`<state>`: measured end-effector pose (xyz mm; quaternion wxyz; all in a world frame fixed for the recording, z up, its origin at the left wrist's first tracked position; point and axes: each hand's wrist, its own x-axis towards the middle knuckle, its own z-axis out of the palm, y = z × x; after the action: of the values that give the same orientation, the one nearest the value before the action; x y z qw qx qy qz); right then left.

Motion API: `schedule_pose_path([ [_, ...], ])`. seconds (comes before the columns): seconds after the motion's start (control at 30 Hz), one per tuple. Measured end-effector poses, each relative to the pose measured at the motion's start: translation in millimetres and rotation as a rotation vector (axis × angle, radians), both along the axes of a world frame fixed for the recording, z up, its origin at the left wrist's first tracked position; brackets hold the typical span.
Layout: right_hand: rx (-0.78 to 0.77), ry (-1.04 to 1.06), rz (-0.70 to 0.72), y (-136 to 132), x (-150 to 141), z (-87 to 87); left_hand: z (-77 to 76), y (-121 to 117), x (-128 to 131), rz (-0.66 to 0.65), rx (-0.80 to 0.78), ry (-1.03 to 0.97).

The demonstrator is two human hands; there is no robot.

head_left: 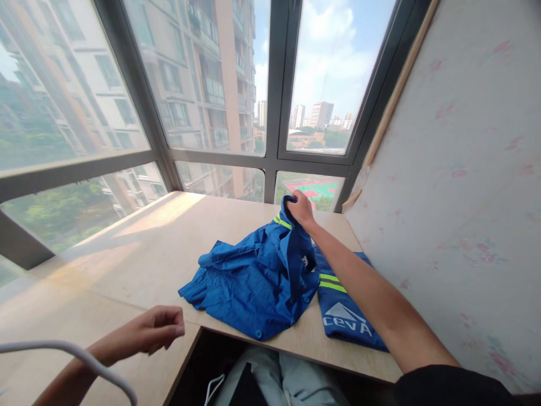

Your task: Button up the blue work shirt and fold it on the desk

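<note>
A blue work jacket (253, 282) with yellow-green stripes lies crumpled near the front edge of the wooden tabletop. My right hand (301, 208) is closed on its upper part and lifts that part off the surface. My left hand (163, 330) hangs to the left of the jacket, apart from it, with its fingers curled and nothing visible in them. Partly under my right forearm, a folded blue garment (344, 316) with white lettering and two yellow-green stripes rests at the right.
The wooden tabletop (139, 254) reaches back to large framed windows (270, 113). A flowered wall (456, 197) bounds the right side. A white cable (76, 349) crosses the lower left. Below the cut-out front edge, my legs (291, 378) show.
</note>
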<state>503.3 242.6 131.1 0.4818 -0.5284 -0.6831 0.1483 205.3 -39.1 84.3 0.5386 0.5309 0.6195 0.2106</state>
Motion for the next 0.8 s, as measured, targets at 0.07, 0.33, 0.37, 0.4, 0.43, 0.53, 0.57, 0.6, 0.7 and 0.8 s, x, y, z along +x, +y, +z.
schedule_pose_path([
  [0.07, 0.031, -0.194, -0.020, -8, -17, 9.7, 7.5, 26, 15, 0.054, 0.208, -0.104],
  [0.33, -0.082, -0.438, -0.134, -8, -27, 35.7, 1.7, 145, 115, 0.185, 0.654, 0.180],
  [0.37, -0.083, -0.436, -0.138, -8, -21, 38.9, 0.5, 148, 113, 0.173, 0.688, 0.268],
  [0.4, -0.067, -0.438, -0.132, -7, -12, 42.0, 0.5, 151, 107, 0.162, 0.704, 0.347],
  [0.43, -0.027, -0.446, -0.119, -8, -3, 44.7, 2.3, 152, 97, 0.162, 0.703, 0.416],
  [0.53, 0.251, -0.508, -0.069, -12, 28, 46.1, 21.7, 154, 65, 0.255, 0.734, 0.559],
  [0.57, 0.356, -0.529, -0.070, -14, 38, 43.8, 33.3, 154, 56, 0.315, 0.807, 0.588],
  [0.6, 0.432, -0.539, -0.076, -15, 46, 40.2, 47.3, 155, 50, 0.389, 0.909, 0.607],
  [0.7, 0.452, -0.419, -0.177, -11, 58, 25.1, 99.1, 159, 42, 0.596, 1.205, 0.608],
  [0.8, 0.161, -0.130, -0.205, 2, 55, 12.1, 152.7, 166, 43, 0.661, 1.346, 0.596],
])
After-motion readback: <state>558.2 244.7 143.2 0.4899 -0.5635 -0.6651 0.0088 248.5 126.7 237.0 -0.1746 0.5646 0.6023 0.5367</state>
